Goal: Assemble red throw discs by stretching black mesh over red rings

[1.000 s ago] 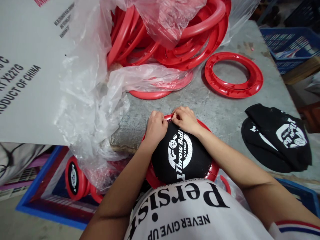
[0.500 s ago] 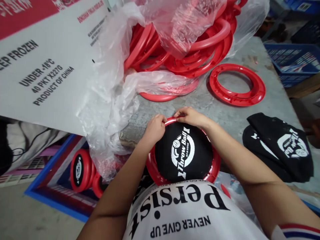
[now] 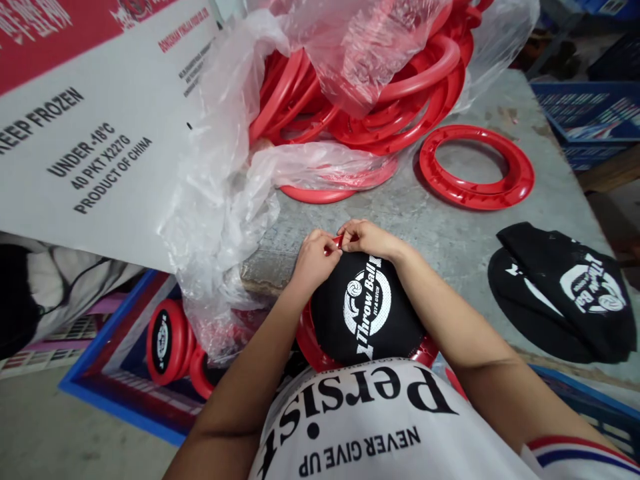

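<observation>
A red plastic ring (image 3: 316, 348) with a black printed fabric disc (image 3: 330, 307) across its middle rests against my shirt at the table's near edge. The white print on the fabric reads "Throw Ball". At the ring's far rim, my left hand (image 3: 316, 257) is closed, thumb and fingers pinching the fabric edge and rim. Right beside it, my right hand (image 3: 367, 239) pinches the same stretch of rim, its fingertips almost touching the left ones. My forearms cover parts of both sides of the ring.
Red rings (image 3: 420, 87) lie heaped in clear plastic wrap (image 3: 215, 193) at the back. One loose red ring (image 3: 430, 163) and black fabric pieces (image 3: 545, 293) lie to the right. A blue crate (image 3: 120, 410) with finished discs (image 3: 167, 341) stands lower left, below a carton (image 3: 120, 220).
Both hands have drawn closer together at the far rim, the right one shifting left. More of the black fabric now reaches up to the fingers. The view has shifted slightly.
</observation>
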`<control>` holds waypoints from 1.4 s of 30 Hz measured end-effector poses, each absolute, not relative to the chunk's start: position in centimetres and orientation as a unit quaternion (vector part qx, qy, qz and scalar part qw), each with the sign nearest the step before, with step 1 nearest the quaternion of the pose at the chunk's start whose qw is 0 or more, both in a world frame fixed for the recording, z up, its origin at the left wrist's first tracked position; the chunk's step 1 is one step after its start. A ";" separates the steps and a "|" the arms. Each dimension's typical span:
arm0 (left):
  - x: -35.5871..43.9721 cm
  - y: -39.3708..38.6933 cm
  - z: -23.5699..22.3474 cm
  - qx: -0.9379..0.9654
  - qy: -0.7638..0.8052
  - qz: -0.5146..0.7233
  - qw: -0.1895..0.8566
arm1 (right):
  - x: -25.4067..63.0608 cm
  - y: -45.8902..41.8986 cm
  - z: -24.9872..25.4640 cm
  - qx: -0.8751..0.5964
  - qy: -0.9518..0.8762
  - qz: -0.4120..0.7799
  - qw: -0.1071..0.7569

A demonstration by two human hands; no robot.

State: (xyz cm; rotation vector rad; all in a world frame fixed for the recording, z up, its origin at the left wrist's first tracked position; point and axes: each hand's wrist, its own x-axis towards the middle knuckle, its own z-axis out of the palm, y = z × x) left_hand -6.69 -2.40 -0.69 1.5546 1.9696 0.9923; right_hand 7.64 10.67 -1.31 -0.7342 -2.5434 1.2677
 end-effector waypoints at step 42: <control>-6.3 -2.2 -1.2 0.536 0.744 0.356 0.181 | 7.4 10.5 -2.3 -0.302 -0.838 0.430 0.151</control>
